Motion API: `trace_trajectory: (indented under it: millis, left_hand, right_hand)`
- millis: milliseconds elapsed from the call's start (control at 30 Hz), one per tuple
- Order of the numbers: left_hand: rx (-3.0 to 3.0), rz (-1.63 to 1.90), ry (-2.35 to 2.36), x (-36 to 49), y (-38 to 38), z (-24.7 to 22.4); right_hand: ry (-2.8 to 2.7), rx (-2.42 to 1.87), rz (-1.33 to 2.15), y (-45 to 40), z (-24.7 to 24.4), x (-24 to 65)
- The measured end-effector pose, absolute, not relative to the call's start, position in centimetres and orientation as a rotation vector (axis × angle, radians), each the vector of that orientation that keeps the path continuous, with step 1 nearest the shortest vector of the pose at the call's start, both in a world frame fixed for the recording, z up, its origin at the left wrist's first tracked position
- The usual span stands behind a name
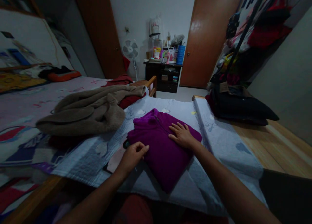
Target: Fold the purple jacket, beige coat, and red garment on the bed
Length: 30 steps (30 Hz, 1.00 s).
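A folded purple zip-up jacket [168,165] lies on a pale blue patterned cloth [214,146], its collar and zip facing away from me. My right hand [181,134] rests flat on the jacket's right part, fingers spread. At the jacket's left edge is my left hand [135,154], its fingers curled in. Whether cloth is caught between those fingertips cannot be made out. Partly under the jacket and my left forearm lies a pale pink flat item [115,160] with a dark edge.
To the left, a grey-brown fleece garment [90,110] lies heaped on the bed. Dark folded clothes [239,102] are stacked on a wooden surface [280,149] at right. Farther back stand a fan [131,50], a dark cabinet [156,77] bearing several containers, and a door [207,38].
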<state>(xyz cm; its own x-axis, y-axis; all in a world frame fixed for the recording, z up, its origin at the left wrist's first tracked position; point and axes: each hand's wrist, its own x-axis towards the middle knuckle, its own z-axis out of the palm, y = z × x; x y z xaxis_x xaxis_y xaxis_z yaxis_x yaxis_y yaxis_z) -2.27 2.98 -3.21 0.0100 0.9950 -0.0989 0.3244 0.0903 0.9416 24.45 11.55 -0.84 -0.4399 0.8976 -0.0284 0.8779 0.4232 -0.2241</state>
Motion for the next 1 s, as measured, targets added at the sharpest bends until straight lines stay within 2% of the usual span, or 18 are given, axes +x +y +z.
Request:
trace_trajectory:
  millis: [200, 400, 533, 700, 1000]
  left_hand:
    - [1.338, 1.028, 1.603, -2.1, 2.5, -5.7]
    - [0.705, 1.368, 1.563, 0.0, 0.1, -5.5]
    - [0.429, 1.383, 1.335, 1.0, -0.5, -3.9]
    - [0.207, 1.237, 1.148, 1.4, 0.2, -2.3]
    - [0.044, 1.292, 1.092, 2.7, 2.1, -3.7]
  right_hand:
    - [-2.559, -1.652, 0.383, 11.7, -2.7, 24.3]
    - [-2.457, -1.546, 0.592, 14.0, -1.2, 25.1]
    - [-2.184, -1.782, 0.523, 17.0, -0.8, 26.2]
    - [-2.008, -2.009, 0.825, 19.6, -1.5, 27.5]
    - [-1.795, -1.868, 1.399, 21.1, -1.7, 29.1]
